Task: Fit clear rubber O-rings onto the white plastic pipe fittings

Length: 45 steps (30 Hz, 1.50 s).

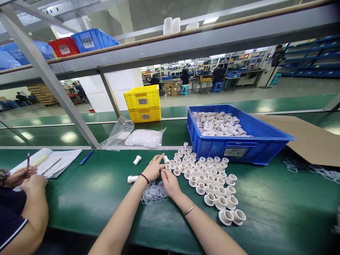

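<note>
White flanged sleeves (211, 177) stand upright in close, staggered rows on the green counter (271, 205), flanges down and round bores open upward. At the rows' left end, a tilted sleeve (166, 159) leans. Two stray sleeves (137, 160) lie on their sides farther left. Thin translucent rings (155, 193) overlap in a loose, flat heap.

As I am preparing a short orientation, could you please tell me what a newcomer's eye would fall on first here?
Probably the big blue bin, right of centre, heaped with white parts. Next might come the white flanged sleeves standing in a cluster before it, with the left hand and right hand at their left edge. Two stacked yellow crates also stand out, further back and left of the bin.
</note>
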Motion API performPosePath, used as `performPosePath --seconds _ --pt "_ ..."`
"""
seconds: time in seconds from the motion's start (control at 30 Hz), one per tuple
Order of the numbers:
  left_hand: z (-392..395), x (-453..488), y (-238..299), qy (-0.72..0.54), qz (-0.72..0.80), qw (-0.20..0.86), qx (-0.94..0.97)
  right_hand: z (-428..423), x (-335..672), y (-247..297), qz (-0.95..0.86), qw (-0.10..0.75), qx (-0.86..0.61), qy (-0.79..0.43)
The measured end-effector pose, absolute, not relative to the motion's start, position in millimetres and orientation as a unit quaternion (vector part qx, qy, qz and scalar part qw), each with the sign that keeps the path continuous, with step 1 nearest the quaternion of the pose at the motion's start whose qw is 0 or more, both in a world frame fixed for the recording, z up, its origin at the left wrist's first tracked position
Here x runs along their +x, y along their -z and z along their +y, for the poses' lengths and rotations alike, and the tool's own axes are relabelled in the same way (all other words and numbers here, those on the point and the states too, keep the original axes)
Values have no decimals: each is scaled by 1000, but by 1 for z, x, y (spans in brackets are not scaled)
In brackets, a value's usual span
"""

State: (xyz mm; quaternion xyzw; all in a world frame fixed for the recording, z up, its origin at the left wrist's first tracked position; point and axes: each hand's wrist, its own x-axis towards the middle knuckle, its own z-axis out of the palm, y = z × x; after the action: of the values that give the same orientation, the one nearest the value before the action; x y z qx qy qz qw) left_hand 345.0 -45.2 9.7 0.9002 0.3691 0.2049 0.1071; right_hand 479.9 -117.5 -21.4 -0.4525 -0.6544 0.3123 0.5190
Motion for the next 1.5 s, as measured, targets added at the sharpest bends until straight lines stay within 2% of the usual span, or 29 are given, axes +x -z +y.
performPosePath --seconds 0.13,0.33,0.57,0.73,0.9,1.23,1.5 --pt "-30 351 -11 -198 307 151 919 -119 479 18 -653 523 -449 -314" --pt "-31 346 -19 -213 349 166 897 -115 479 25 -638 523 -466 -321" --pt "-70 313 -32 -491 418 282 710 -110 481 35 -714 435 -474 -276" --pt "-87 308 -17 -581 396 418 576 -119 480 24 -801 359 -423 -224" --pt "-90 324 -4 -577 397 438 564 -123 477 19 -838 333 -385 -198" --pt "-94 329 -2 -516 438 393 622 -123 476 23 -788 388 -414 -239" --pt "-92 330 0 -478 448 425 624 -119 477 28 -751 427 -426 -268"
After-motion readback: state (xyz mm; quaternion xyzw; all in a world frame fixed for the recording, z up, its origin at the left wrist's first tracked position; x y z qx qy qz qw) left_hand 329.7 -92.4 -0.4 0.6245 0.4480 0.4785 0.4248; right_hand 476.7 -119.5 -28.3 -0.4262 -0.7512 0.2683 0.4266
